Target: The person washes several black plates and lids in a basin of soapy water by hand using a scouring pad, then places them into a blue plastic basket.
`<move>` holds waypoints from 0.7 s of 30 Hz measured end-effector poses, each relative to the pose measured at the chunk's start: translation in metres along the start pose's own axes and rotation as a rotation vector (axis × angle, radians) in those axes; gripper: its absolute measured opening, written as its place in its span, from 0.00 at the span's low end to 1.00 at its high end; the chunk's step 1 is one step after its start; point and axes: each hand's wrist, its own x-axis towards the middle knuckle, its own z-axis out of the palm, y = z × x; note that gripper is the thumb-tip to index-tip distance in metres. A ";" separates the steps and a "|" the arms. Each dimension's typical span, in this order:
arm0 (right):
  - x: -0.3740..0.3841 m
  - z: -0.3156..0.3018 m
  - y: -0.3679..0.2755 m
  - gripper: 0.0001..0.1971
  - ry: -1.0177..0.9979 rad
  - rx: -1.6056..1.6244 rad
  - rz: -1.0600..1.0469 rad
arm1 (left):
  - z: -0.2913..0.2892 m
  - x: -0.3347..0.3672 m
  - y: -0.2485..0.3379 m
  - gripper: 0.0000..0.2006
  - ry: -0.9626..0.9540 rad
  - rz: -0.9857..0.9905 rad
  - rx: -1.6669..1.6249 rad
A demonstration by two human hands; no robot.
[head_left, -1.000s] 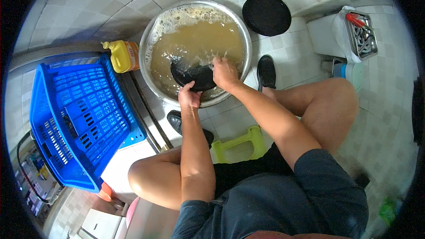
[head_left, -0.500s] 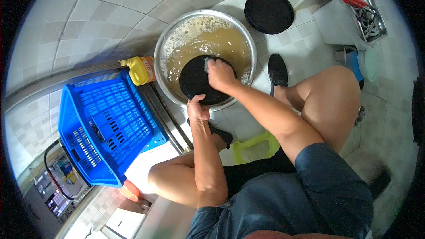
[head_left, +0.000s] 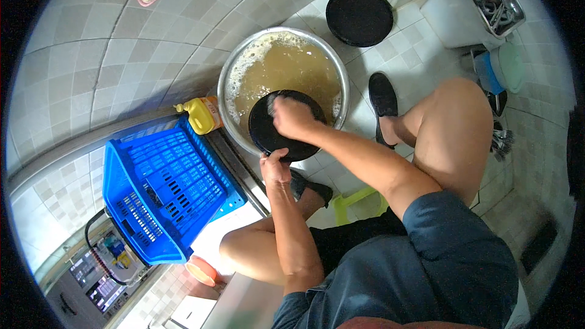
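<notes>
A wide, round, silver metal basin [head_left: 345, 79] holds murky brown water [head_left: 292, 67], its near rim partly covered by a flat, round, black disc [head_left: 265, 125]; whether they touch is unclear. The disc lies between the hands: the left hand [head_left: 277, 167] pinches its near edge, fingers beneath mostly hidden, while the motion-blurred right hand [head_left: 294, 119] curls on its upper face around a small greyish wad [head_left: 271, 106], too smeared to identify.
</notes>
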 end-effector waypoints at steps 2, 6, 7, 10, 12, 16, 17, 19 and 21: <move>-0.003 0.009 -0.010 0.09 0.063 0.122 -0.298 | 0.008 -0.002 -0.002 0.20 -0.016 -0.006 0.038; 0.027 -0.001 0.006 0.06 0.153 -0.019 -0.212 | 0.013 -0.012 -0.003 0.20 -0.032 0.039 0.076; 0.035 -0.008 0.022 0.07 0.108 -0.091 -0.054 | 0.019 -0.012 -0.005 0.20 -0.041 0.038 0.075; 0.028 -0.022 0.057 0.09 0.174 -0.108 0.051 | 0.023 -0.015 -0.013 0.24 -0.009 0.081 -0.104; 0.011 -0.019 0.039 0.11 0.141 -0.158 0.147 | 0.005 -0.005 -0.010 0.24 0.057 0.125 -0.153; -0.013 -0.012 0.025 0.11 -0.044 -0.129 0.339 | 0.003 0.013 -0.015 0.23 0.130 0.168 -0.245; -0.015 -0.009 0.019 0.11 -0.049 -0.125 0.336 | -0.005 0.019 -0.015 0.23 0.134 0.193 -0.269; -0.014 -0.002 0.010 0.12 -0.094 -0.137 0.394 | -0.020 0.021 -0.016 0.25 0.143 0.195 -0.272; -0.002 -0.002 0.049 0.11 0.103 -0.101 0.283 | -0.001 0.018 -0.024 0.27 0.122 0.103 -0.278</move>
